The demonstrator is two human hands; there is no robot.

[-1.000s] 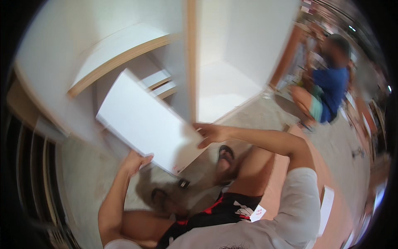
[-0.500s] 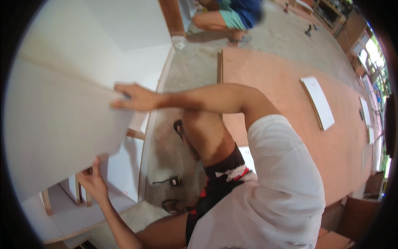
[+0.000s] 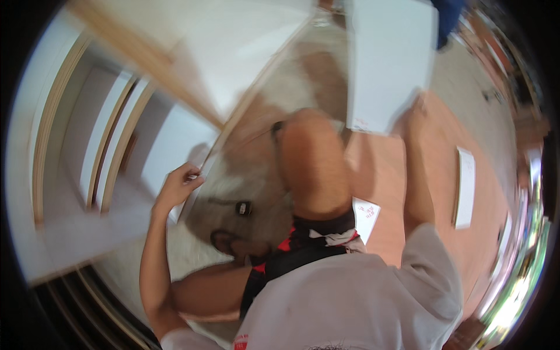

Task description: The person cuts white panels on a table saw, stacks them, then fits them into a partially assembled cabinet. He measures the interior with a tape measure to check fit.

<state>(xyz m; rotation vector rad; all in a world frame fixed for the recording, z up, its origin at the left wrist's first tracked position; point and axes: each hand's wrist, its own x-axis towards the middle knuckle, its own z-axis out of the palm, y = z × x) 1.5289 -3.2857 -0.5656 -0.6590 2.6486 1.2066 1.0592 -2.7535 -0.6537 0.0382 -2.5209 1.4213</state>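
The whole picture is smeared, so edges look soft. The right hand [image 3: 415, 111] is a blur at the corner of the white board [image 3: 389, 58], and its fingers cannot be told apart. The top of the board runs out of the picture. The left hand [image 3: 178, 185] grips a white panel [image 3: 169, 149], but its fingertips hide behind the edge. A small dark thing [image 3: 243, 207] on the floor is too fuzzy to name. A blue shape [image 3: 448, 17] at the top is cut off.
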